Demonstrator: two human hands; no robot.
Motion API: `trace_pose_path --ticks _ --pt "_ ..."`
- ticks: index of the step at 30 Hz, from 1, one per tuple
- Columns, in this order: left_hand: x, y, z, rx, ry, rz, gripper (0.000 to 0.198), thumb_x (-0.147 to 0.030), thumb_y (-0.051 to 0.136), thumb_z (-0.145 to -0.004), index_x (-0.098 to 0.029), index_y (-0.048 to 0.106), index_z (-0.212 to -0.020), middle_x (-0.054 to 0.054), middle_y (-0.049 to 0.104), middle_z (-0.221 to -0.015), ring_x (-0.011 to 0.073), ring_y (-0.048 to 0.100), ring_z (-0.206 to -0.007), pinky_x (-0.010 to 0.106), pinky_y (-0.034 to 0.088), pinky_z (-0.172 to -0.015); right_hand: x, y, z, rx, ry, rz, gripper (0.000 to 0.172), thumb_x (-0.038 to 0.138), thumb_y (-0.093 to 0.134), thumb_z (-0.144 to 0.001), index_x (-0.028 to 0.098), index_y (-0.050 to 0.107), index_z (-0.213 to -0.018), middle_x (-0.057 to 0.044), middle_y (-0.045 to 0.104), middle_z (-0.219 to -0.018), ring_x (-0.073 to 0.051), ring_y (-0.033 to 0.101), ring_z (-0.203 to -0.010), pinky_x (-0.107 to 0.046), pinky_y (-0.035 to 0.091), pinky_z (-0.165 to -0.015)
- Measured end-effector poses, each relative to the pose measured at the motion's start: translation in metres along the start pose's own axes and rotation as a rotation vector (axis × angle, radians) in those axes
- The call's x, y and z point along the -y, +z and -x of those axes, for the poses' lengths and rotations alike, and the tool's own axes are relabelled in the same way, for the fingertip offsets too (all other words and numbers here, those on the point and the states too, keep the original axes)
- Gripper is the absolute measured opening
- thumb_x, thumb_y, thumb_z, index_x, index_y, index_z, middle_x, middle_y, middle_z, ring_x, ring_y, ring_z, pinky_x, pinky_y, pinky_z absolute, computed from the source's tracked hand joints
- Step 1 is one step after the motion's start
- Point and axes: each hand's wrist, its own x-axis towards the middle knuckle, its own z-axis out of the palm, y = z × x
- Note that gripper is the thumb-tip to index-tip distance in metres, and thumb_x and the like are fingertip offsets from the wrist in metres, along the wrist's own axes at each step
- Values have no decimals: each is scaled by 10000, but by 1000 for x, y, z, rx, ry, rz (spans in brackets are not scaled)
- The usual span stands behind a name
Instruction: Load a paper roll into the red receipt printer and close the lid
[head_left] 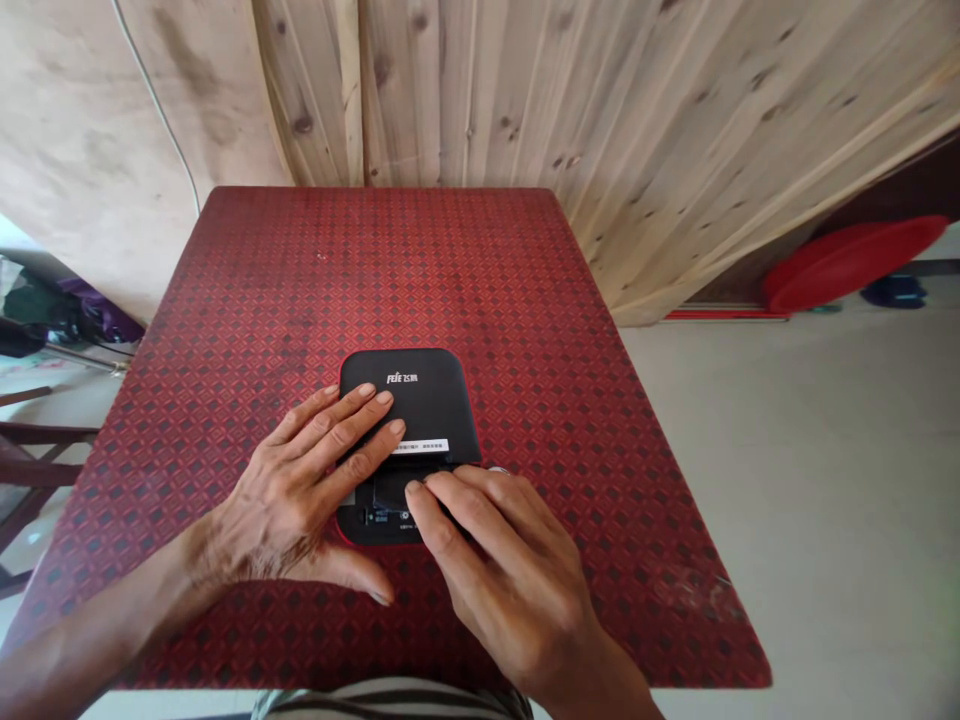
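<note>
A flat black device (pixel 431 405) with rounded corners, a red rim and a white "FEIE" logo lies on the patterned red table (pixel 375 270). A white label strip (pixel 424 446) runs across its middle. My left hand (pixel 300 490) lies over its left side, fingers stretched out on the surface and thumb spread away. Below the label, my right hand (pixel 502 550) has its fingers bent together on a dark flat piece (pixel 397 490) at a recess in the device. Whether this piece is a cover or a battery I cannot tell, as the fingers hide part of it.
A wooden plank wall (pixel 465 100) stands behind the table. To the right, a red round object (pixel 855 262) is near the wall above the pale floor (pixel 735 450). A dark wooden chair (pixel 37 470) is at the left, and a thin cable (pixel 161 110) hangs on the wall.
</note>
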Motion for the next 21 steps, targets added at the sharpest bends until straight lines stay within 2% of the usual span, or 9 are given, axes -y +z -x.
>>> trace_pose_path --ticks 7,10,13,15,17,19,21 --pt "-3 0 2 6 -20 -24 1078 -916 486 -866 -75 494 -1541 230 588 -1541 378 531 -1487 539 374 -1263 -1 -1 -2 -17 9 30 205 53 549 -1022 58 744 -1085 -108 776 -918 -238 688 -853 -392 565 -764" --pt "-2 2 3 26 -19 -23 1034 -878 504 -894 -93 466 -1566 227 581 -1549 374 526 -1491 534 369 -1263 1 -1 -2 -3 16 32 162 66 642 -988 62 736 -1120 -97 773 -924 -233 686 -865 -390 570 -782" --pt "-4 2 6 33 -50 29 942 -823 447 -962 -118 442 -1587 220 551 -1577 370 477 -1528 548 351 -1274 -3 -7 2 -16 46 6 293 177 753 -963 51 704 -1222 -119 773 -1013 -238 694 -949 -388 576 -854" --pt "-7 2 11 -30 -100 82 889 -785 449 -986 -139 435 -1597 226 523 -1588 384 466 -1529 574 385 -1254 -13 -12 8 -52 131 -21 348 238 756 -974 62 692 -1268 -137 764 -1085 -234 697 -1007 -377 573 -905" --pt "-11 2 17 -161 -163 104 845 -741 515 -987 -154 449 -1592 228 532 -1559 387 520 -1477 568 464 -1194 -31 -13 18 -100 282 -58 284 239 706 -1007 110 706 -1260 -121 761 -1115 -212 706 -1015 -353 572 -917" --pt "-15 4 25 -284 -213 94 811 -691 592 -977 -153 477 -1571 215 598 -1473 360 607 -1373 523 540 -1110 -52 -7 31 -122 469 -119 195 238 635 -1046 171 736 -1199 -81 771 -1086 -187 723 -984 -331 574 -892" --pt "-19 8 32 -345 -242 75 777 -646 657 -960 -150 505 -1538 193 662 -1371 325 670 -1264 480 581 -1033 -72 5 44 -101 636 -198 209 282 568 -1080 209 760 -1117 -54 783 -1034 -183 736 -938 -332 576 -856"
